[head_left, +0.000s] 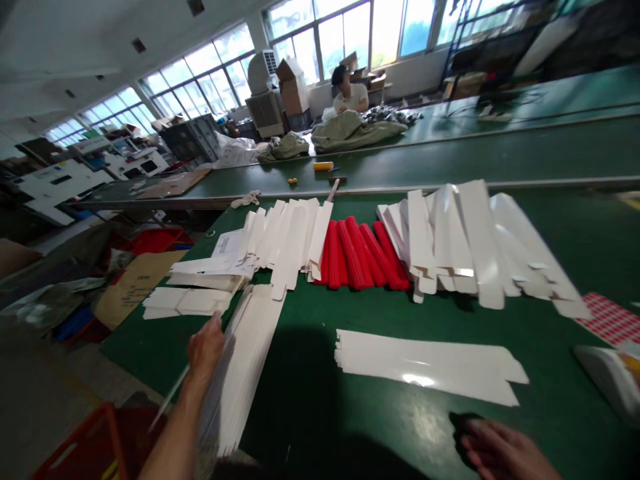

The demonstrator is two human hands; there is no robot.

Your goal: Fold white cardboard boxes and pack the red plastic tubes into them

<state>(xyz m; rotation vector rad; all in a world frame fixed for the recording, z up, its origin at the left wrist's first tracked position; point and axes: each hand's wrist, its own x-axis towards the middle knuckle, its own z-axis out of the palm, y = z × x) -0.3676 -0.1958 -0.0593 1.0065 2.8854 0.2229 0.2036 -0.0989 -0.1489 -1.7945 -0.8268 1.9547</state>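
Note:
My left hand (206, 347) is closed around a thin white strip (173, 393), seen edge-on, beside a tall stack of flat white cartons (253, 360). At the lower right, my right hand (500, 447) hovers low over the green table with curled, blurred fingers; whether they hold anything is hidden. Between the hands and farther out lies a single flat white carton (425, 367) with notched ends. Smaller folded white pieces (187, 301) rest left of the stack. Red ribbed tubes (357, 253) lie between a left pile (293, 233) and a right pile (463, 240) of white cartons.
A red checkered item (613, 317) and a white-grey object (607, 380) sit at the right. Red crates (85, 447) stand on the floor at left. Beyond the table, a long green bench (450, 157) carries a yellow roll (323, 166) and cloth bundles; a person (353, 97) sits behind it.

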